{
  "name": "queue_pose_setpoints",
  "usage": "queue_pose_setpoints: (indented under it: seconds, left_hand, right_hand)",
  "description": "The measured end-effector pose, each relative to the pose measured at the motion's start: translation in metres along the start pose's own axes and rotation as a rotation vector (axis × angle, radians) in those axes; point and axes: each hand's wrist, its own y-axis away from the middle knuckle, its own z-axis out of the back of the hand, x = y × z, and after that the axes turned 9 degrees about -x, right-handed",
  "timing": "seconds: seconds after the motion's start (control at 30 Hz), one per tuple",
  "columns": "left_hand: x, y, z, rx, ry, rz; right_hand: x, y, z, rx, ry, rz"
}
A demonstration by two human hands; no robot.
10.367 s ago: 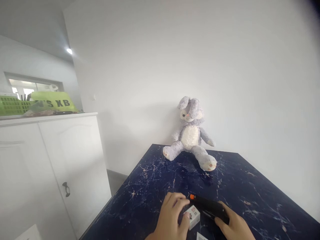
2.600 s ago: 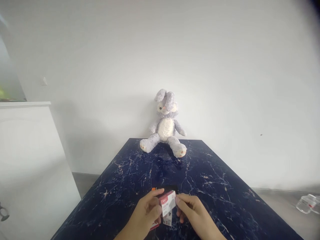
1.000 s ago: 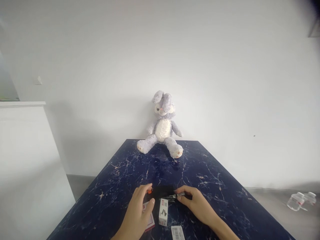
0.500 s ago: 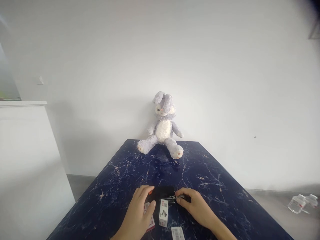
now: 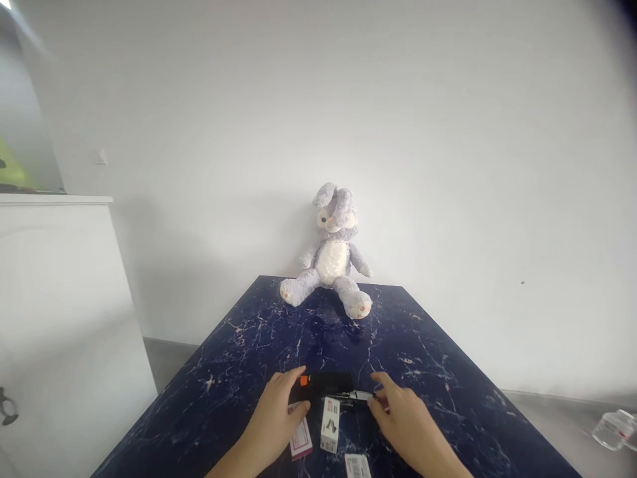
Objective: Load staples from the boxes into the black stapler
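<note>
A black stapler (image 5: 331,382) with an orange part and a silver metal section lies across the table between my hands. My left hand (image 5: 279,408) is around its left end, fingers above and thumb below, by the orange part. My right hand (image 5: 401,411) is at the right end of the metal section; the thumb and a curled finger close on its tip while the index finger stands off. Just in front is a small white box (image 5: 330,425) with a dark picture on it. A red-and-white box (image 5: 301,439) lies partly under my left thumb.
Another white box (image 5: 357,466) with printed lines is cut off by the bottom edge. A plush rabbit (image 5: 332,259) sits at the far end of the dark blue marbled table (image 5: 239,358), against the wall. A white cabinet (image 5: 60,279) stands left; plastic bottles (image 5: 614,428) are on the floor right.
My right hand has moved to the right along the stapler, its index finger lifting away, so more of the silver section shows. My left hand stays at the left end. The view has shifted slightly.
</note>
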Motion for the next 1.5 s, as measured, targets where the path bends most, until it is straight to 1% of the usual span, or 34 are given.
queue_pose_setpoints:
  seconds: [0.2, 0.27, 0.33, 0.37, 0.4, 0.43, 0.53, 0.57, 0.6, 0.7, 0.73, 0.83, 0.9, 0.93, 0.97, 1.03, 1.1, 1.13, 1.23, 1.3, 1.33, 1.4, 1.5]
  left_hand:
    - [-0.01, -0.002, 0.002, -0.048, 0.026, 0.006]
    - [-0.01, -0.004, 0.003, -0.056, 0.02, 0.009]
    - [-0.011, -0.006, 0.004, -0.061, -0.001, 0.011]
    - [-0.012, -0.006, 0.003, -0.06, -0.015, 0.01]
    - [-0.013, -0.006, 0.002, -0.063, -0.035, 0.009]
    - [-0.014, -0.005, -0.001, -0.068, -0.064, 0.005]
    - [-0.017, 0.002, -0.009, -0.074, -0.158, -0.019]
    - [-0.018, 0.005, -0.01, -0.063, -0.164, -0.03]
    - [-0.019, 0.009, -0.011, -0.038, -0.151, -0.045]
    - [-0.021, 0.017, -0.004, 0.097, -0.054, -0.074]
    - [-0.022, 0.018, -0.001, 0.15, -0.027, -0.087]
    - [-0.028, 0.02, 0.006, 0.307, 0.01, -0.166]
    - [-0.033, 0.02, 0.005, 0.385, 0.014, -0.247]
    - [-0.036, 0.021, 0.004, 0.407, 0.011, -0.277]
    - [-0.039, 0.022, 0.002, 0.414, 0.006, -0.297]
    - [-0.044, 0.023, -0.003, 0.388, -0.015, -0.313]
    - [-0.047, 0.025, -0.007, 0.37, -0.071, -0.341]
    - [-0.046, 0.026, -0.01, 0.368, -0.109, -0.376]
    - [-0.039, 0.027, -0.02, 0.352, -0.186, -0.509]
    - [-0.033, 0.028, -0.026, 0.344, -0.183, -0.558]
    - [-0.03, 0.028, -0.027, 0.36, -0.179, -0.567]
    - [-0.027, 0.028, -0.023, 0.405, -0.159, -0.547]
    - [-0.025, 0.031, -0.003, 0.401, -0.074, -0.456]
  right_hand:
    - [0.034, 0.028, -0.03, 0.102, -0.054, 0.119]
    - [0.038, 0.031, -0.036, 0.155, -0.076, 0.182]
    - [0.038, 0.03, -0.039, 0.239, -0.093, 0.222]
    - [0.036, 0.028, -0.039, 0.272, -0.106, 0.215]
    - [0.035, 0.026, -0.039, 0.277, -0.123, 0.189]
    - [0.033, 0.024, -0.038, 0.243, -0.141, 0.154]
    - [0.027, 0.019, -0.03, 0.04, -0.164, 0.101]
    - [0.025, 0.019, -0.026, 0.002, -0.159, 0.107]
    - [0.022, 0.018, -0.023, -0.004, -0.157, 0.119]
    - [0.017, 0.017, -0.013, 0.038, -0.168, 0.14]
    - [0.015, 0.017, -0.011, 0.022, -0.158, 0.138]
    - [0.013, 0.013, -0.008, -0.088, -0.061, 0.142]
    - [0.011, 0.011, -0.007, -0.133, -0.011, 0.152]
    - [0.01, 0.009, -0.006, -0.134, -0.005, 0.156]
    - [0.009, 0.008, -0.006, -0.128, -0.009, 0.155]
    - [0.006, 0.007, -0.004, -0.094, -0.018, 0.163]
    - [0.005, 0.007, -0.001, -0.053, -0.011, 0.199]
    - [0.005, 0.006, 0.0, -0.037, -0.004, 0.215]
    - [0.003, 0.005, 0.003, -0.009, 0.022, 0.205]
    - [0.001, 0.004, 0.007, -0.005, 0.048, 0.168]
    - [0.001, 0.003, 0.009, 0.001, 0.056, 0.162]
    - [0.002, 0.002, 0.017, 0.003, 0.054, 0.176]
    - [0.008, 0.008, 0.03, -0.04, 0.009, 0.216]
